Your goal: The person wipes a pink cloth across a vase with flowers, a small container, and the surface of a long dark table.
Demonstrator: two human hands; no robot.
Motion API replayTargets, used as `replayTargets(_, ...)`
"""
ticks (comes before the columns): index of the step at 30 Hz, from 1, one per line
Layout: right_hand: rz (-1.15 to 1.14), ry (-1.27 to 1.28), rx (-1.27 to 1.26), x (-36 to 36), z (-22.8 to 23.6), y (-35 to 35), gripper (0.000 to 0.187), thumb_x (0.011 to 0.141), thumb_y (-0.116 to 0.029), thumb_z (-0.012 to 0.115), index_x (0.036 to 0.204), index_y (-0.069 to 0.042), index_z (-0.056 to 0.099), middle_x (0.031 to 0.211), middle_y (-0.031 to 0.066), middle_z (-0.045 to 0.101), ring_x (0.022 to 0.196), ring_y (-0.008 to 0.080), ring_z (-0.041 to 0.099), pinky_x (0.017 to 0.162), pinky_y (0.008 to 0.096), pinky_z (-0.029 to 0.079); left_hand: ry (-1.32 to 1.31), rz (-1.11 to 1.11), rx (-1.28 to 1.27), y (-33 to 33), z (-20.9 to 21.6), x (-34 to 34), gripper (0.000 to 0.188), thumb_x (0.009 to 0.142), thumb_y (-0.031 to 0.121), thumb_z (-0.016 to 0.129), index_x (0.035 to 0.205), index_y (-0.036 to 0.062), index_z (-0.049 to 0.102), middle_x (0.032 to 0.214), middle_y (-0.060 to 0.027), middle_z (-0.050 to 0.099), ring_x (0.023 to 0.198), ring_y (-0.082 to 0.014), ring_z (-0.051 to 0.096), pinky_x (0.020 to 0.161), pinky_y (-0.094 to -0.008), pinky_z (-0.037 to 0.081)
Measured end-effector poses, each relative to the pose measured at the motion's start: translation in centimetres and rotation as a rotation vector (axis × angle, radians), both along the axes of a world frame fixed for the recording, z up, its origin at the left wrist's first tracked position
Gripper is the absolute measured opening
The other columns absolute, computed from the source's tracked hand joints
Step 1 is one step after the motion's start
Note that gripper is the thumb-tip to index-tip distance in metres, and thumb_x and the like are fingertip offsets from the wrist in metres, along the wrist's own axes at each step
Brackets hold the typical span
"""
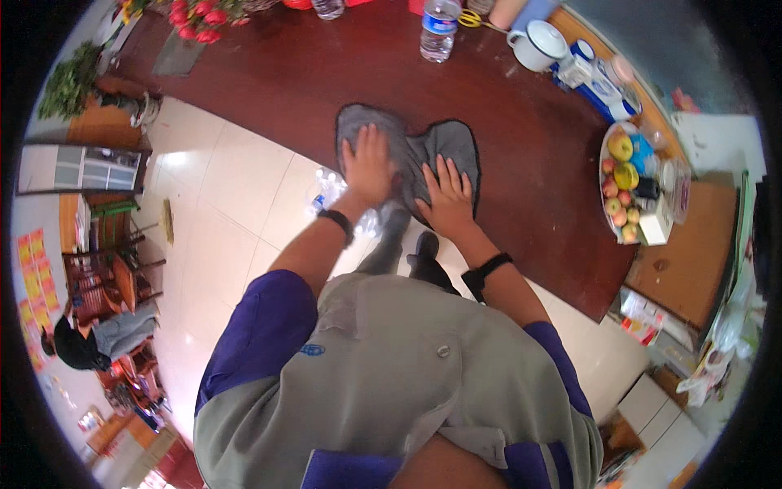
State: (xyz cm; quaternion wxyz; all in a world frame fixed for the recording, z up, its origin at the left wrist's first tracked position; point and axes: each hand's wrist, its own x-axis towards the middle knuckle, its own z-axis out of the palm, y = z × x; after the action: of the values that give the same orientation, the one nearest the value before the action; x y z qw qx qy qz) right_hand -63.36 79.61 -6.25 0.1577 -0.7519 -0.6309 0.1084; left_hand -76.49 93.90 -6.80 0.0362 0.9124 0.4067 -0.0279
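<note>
A grey cloth [423,147] lies bunched on the dark red-brown table [269,81] near its front edge. My left hand [368,167] presses flat on the cloth's left part, fingers spread. Beside it, my right hand [446,196] rests flat on the cloth's lower right part, fingers apart. Both wrists wear dark bands. Neither hand grips anything; the palms lie on the fabric.
A plastic water bottle [438,31] and a white pot [539,45] stand at the table's far side. A plate of fruit [623,183] sits at the right. Red flowers [199,18] are at the far left. A seated person [90,338] is on the left, on the tiled floor.
</note>
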Motion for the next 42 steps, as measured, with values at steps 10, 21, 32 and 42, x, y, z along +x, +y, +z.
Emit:
replayTargets(10,0.142,-0.112,-0.108,2.9,0.3,-7.0,0.064,0.072,-0.027,0.064,0.122,0.006,0.042,0.143,0.0214,0.025,0.135,0.0345,0.020,0.104,0.0543,0.017,-0.058,-0.200,-0.126,-8.2,1.7,3.2,0.065,0.083,0.038,0.050,0.136,0.0022,0.034,0.147,-0.0167,0.020,0.137,-0.0313,0.015,0.107,-0.0556,0.011)
replayTargets(21,0.396,-0.131,-0.089,0.5,-0.9,1.2,0.069,0.069,-0.033,0.063,0.119,0.012,0.044,0.144,0.0259,0.019,0.135,0.0383,0.013,0.106,0.0545,0.010,-0.259,0.070,-0.073,-5.5,0.2,-1.4,0.058,0.082,0.022,0.053,0.134,0.0024,0.036,0.146,-0.0136,0.025,0.136,-0.0255,0.020,0.110,-0.0447,0.015)
replayTargets(32,0.368,-0.026,-0.050,1.5,-1.0,-1.0,0.067,0.067,-0.030,0.068,0.118,0.009,0.047,0.143,0.0202,0.026,0.135,0.0325,0.020,0.109,0.0471,0.013,-0.059,0.235,-0.072,-9.1,0.8,0.9,0.065,0.078,0.020,0.049,0.135,-0.0058,0.030,0.145,-0.0231,0.021,0.137,-0.0365,0.014,0.108,-0.0526,0.011)
replayTargets(42,0.351,-0.070,0.115,1.6,-1.2,-2.8,0.056,0.058,-0.025,0.069,0.102,0.007,0.054,0.130,0.0250,0.042,0.129,0.0356,0.033,0.102,0.0540,0.023,-0.206,0.003,-0.120,-9.2,-0.1,-0.1,0.058,0.078,0.022,0.051,0.131,-0.0016,0.041,0.145,-0.0188,0.024,0.137,-0.0314,0.018,0.107,-0.0547,0.014)
